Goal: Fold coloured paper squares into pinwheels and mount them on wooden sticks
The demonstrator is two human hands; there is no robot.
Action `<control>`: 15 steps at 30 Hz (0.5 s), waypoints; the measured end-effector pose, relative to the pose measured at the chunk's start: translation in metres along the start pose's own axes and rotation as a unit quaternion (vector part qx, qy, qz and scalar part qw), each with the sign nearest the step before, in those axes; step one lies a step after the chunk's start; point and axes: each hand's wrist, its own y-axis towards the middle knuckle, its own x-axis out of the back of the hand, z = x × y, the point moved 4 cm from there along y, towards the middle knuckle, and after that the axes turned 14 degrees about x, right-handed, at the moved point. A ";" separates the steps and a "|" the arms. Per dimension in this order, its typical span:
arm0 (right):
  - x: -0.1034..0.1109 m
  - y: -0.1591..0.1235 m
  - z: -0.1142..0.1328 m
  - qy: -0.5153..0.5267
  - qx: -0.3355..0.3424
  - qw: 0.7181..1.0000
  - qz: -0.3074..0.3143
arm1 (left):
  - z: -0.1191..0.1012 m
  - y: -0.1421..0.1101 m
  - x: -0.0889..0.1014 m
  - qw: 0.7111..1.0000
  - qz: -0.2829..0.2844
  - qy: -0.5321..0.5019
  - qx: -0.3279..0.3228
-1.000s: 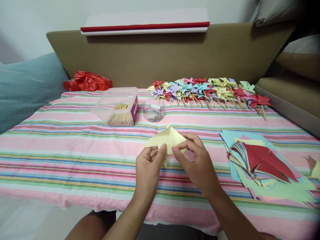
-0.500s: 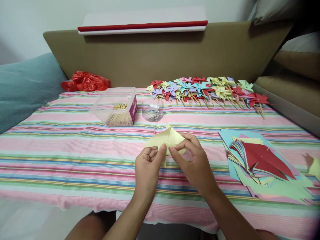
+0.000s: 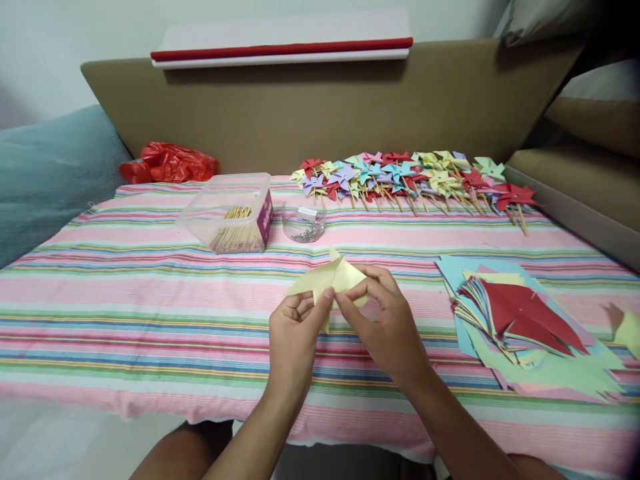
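A pale yellow paper pinwheel [image 3: 320, 279], partly folded, is held up between both hands over the striped cloth. My left hand [image 3: 296, 327] grips its lower left part, thumb on the front and fingers curled behind. From the right, my right hand [image 3: 387, 320] pinches the paper with thumb and index finger, the thumb tips close together near the centre. Part of the paper is hidden by the fingers. Beyond the hands stand a clear round container [image 3: 304, 223] with small metal pieces and a little white box, and a plastic box [image 3: 225, 200] of thin wooden sticks.
Finished pinwheels [image 3: 400, 175] on sticks lie in a long heap at the back right. Cut coloured paper [image 3: 530, 317] is stacked on larger sheets [image 3: 575, 377] at right. A red plastic bag [image 3: 175, 162] lies at the back left on the striped cloth [image 3: 125, 287].
The two thumbs have drawn slightly closer together at the paper's centre. The view has shifted a little; both hands keep their hold.
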 end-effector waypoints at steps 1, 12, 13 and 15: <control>0.001 0.001 0.001 -0.003 0.012 1.000 0.013 | -0.001 0.001 0.001 1.000 -0.002 -0.011 0.004; 0.009 0.004 0.005 -0.055 0.133 0.987 0.073 | -0.004 0.007 0.005 0.997 0.023 -0.062 0.045; 0.008 0.004 0.006 -0.050 0.131 0.987 0.075 | -0.004 0.007 0.005 0.997 0.018 -0.055 0.043; 0.009 0.005 0.004 -0.012 0.098 0.993 0.058 | -0.005 0.006 0.006 0.999 0.008 -0.035 0.033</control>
